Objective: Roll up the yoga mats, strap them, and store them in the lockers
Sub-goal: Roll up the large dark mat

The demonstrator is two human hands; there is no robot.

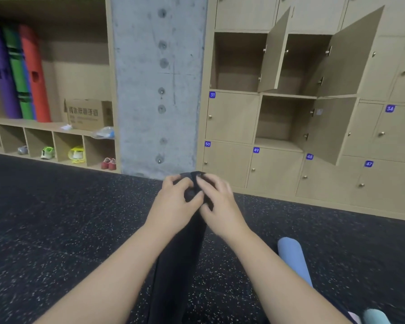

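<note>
Item: dark rolled yoga mat [180, 265], lying at centre frame, its long axis running from 6 o'clock up to 12 o'clock, far end pointing at the concrete pillar [159, 85]. I log both hands at that far end: left hand [173, 203] and right hand [216, 203], fingers curled and pinching something dark on the roll, which I take to be a strap, though it is too dark against the mat to confirm. Step in hand, by my reading: strapping, the roll itself appearing done. Next move likely calls for cinching the fastening tight so the roll does not spring loose, then lifting it by the middle and turning it to fit a compartment. Open lockers [281, 118] stand at 1 to 2 o'clock, three doors swung out, insides bare as far as I can see. A blue rolled mat [292, 256] lies on the speckled floor [56, 230] at 4 o'clock, apart from the dark one; no strap shows on its visible part. Upright purple, green and red mats [21, 73] sit shelved at 10 o'clock.
</note>
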